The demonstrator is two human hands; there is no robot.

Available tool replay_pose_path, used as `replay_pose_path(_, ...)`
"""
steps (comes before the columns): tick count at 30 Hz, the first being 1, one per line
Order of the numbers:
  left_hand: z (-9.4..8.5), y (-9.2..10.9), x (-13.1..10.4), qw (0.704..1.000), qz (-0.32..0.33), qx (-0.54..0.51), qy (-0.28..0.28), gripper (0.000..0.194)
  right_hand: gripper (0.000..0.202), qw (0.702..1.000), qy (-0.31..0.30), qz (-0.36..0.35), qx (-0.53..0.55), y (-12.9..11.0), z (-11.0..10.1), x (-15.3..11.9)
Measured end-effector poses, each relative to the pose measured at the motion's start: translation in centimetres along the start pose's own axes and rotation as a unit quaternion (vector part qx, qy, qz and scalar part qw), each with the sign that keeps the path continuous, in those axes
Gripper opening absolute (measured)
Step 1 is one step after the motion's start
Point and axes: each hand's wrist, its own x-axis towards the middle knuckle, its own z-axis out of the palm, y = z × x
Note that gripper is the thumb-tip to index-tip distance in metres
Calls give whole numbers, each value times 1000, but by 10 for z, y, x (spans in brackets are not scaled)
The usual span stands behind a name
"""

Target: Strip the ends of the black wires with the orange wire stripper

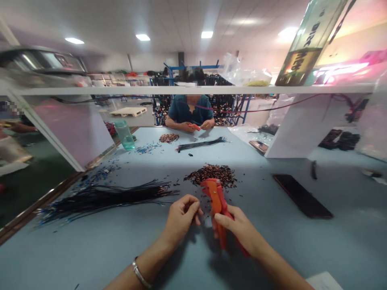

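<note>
My right hand (238,223) is wrapped around the handles of a red and orange wire stripper (215,193), its jaws pointing up and away from me. Just left of the tool, my left hand (184,213) is closed, thumb against curled fingers; anything between them is too small to make out. Beyond the jaws lies a pile of small black and copper-coloured wire offcuts (216,174). A long bundle of thin black wires (109,199) stretches across the table to the left, blue and silvery ends at its far left, coppery ends towards my left hand.
A black phone (302,195) lies to the right. Blue bits (104,172) are scattered at left, near a green bottle (124,135). A white shelf (193,90) crosses above the table. Opposite, a person (189,110) holds a similar red tool near another wire bundle (202,143).
</note>
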Motion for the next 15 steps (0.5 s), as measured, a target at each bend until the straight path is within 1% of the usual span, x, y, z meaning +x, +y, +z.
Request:
replay_pose_path(2,-1,2,2,1000,10,15,14,31,45,998,-1,-14,56,0,-6,0)
replay_pose_path(4,-3,4,3,999,18,36,23,29,45,997,7,-15,81,2,-10,-2)
replay_pose_path(7,-9,5,4,996,31,76,26,24,50,994,21,9,107,8,-14,-7)
replay_pose_path(9,-20,5,2,993,35,107,22,21,52,992,32,28,116,12,-13,-11)
replay_pose_path(11,-37,5,-2,988,38,147,30,19,51,988,59,47,132,16,-13,-16)
replay_pose_path(12,-48,5,-4,983,40,171,43,17,51,986,72,55,143,18,-12,-18)
replay_pose_path(13,-61,5,-7,977,43,199,62,16,50,983,79,66,151,19,-12,-20)
replay_pose_path(15,-92,8,-13,958,47,261,108,14,50,981,75,91,156,22,-13,-22)
